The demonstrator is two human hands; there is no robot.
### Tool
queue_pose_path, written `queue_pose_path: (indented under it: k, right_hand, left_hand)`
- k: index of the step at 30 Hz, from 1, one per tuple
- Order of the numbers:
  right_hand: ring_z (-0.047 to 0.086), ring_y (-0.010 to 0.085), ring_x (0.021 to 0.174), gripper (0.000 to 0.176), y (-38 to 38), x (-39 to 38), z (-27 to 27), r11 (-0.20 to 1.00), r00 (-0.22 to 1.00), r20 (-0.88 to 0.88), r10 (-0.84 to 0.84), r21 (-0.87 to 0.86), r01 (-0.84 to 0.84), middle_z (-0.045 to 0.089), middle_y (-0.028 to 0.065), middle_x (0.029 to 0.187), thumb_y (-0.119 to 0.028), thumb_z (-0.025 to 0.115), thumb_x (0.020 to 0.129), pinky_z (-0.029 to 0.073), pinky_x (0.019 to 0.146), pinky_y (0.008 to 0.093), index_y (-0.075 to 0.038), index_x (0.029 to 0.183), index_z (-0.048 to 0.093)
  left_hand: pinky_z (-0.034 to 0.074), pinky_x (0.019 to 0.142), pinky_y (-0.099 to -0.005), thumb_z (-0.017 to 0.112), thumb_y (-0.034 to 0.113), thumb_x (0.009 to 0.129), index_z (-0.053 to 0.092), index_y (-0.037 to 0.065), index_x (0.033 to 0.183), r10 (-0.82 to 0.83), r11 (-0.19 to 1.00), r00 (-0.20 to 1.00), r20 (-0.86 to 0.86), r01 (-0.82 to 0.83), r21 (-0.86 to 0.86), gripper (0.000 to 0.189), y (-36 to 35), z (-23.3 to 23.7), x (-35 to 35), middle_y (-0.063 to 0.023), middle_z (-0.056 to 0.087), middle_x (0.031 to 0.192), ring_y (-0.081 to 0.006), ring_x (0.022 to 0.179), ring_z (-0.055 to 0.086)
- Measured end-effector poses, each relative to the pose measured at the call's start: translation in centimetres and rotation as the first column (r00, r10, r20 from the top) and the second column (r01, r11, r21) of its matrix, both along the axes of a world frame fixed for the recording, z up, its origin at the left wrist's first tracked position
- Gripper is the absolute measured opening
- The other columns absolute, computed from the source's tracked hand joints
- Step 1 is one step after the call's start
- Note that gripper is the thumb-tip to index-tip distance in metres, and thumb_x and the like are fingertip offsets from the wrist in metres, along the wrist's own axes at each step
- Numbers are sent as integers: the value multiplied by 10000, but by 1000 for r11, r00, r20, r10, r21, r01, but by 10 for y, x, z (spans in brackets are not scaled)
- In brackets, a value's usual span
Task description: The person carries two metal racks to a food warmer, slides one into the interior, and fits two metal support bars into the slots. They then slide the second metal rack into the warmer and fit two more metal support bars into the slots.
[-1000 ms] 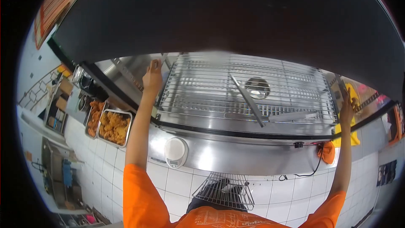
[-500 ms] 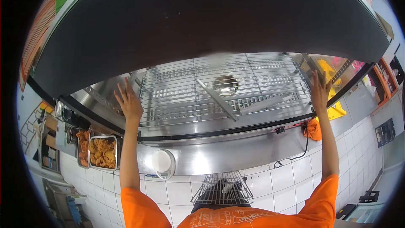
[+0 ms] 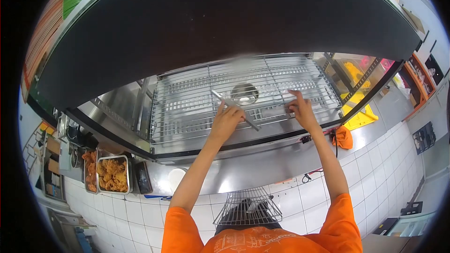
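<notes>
My left hand (image 3: 227, 121) is over the wire rack (image 3: 183, 100) inside a glass-sided cabinet, its bent fingers on a long narrow metal strip (image 3: 251, 122) that lies slantwise there. My right hand (image 3: 302, 112) is above the rack's right half. Its index finger stretches out to the left, apart from the thumb, and the other fingers curl. Beside its fingertips lies a pale flat strip (image 3: 273, 111), partly covered by the hand. A round metal bowl (image 3: 245, 93) with something white in it shows between the hands.
The cabinet's dark top (image 3: 225, 23) overhangs the rack. On the counter (image 3: 243, 173) stand a tray of fried chicken (image 3: 113, 174), a dark flat device (image 3: 143, 178), a round white scale (image 3: 177, 178) and an orange cloth (image 3: 343, 138). A smaller wire rack (image 3: 247, 206) is near my body.
Both hands have come inward from the cabinet's sides to the middle of the rack. My left hand has reached the metal strip, my right the pale strip. The view has shifted slightly.
</notes>
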State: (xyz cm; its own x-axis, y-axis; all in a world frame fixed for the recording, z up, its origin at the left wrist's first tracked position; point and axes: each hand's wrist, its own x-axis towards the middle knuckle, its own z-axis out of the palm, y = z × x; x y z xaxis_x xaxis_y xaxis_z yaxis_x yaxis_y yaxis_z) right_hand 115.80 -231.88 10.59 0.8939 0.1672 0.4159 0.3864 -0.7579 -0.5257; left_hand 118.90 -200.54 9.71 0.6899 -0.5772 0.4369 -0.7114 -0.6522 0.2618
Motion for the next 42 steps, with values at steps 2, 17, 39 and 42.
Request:
queue_pose_path:
  k: [2,17,39,42]
  right_hand:
    - [597,246,854,520,-13,2,-2,996,994,61,-89,20,88,653,65,880,49,573,794,403,801,360,-86,1269,412]
    - [532,293,1008,518,48,-256,-132,586,658,-98,-747,373,720,550,190,1119,-2,525,835,406,891,377,-6,1315,330]
    - [545,142,577,516,85,-330,-269,288,399,-889,-225,331,899,617,101,722,-62,660,723,420,495,274,-57,1161,387]
    - [541,130,600,502,86,-325,-274,204,434,-867,-247,391,897,606,85,716,-46,664,732,429,516,265,-45,1150,387]
  left_hand:
    - [294,1077,-487,629,90,762,633,174,977,62,998,997,45,-63,15,230,9,2,-1,-38,612,921,-234,992,577]
    - [446,666,-341,574,26,810,671,73,917,231,948,966,-114,-249,-195,152,120,-43,-184,-52,658,780,-243,660,573]
    - [468,592,-376,580,235,842,582,53,844,-95,988,375,-922,148,-42,182,61,-197,-295,-143,608,682,-297,623,608]
    - [455,556,-358,583,219,838,581,43,837,-89,993,431,-898,114,-44,175,51,-198,-294,-139,583,631,-274,567,590]
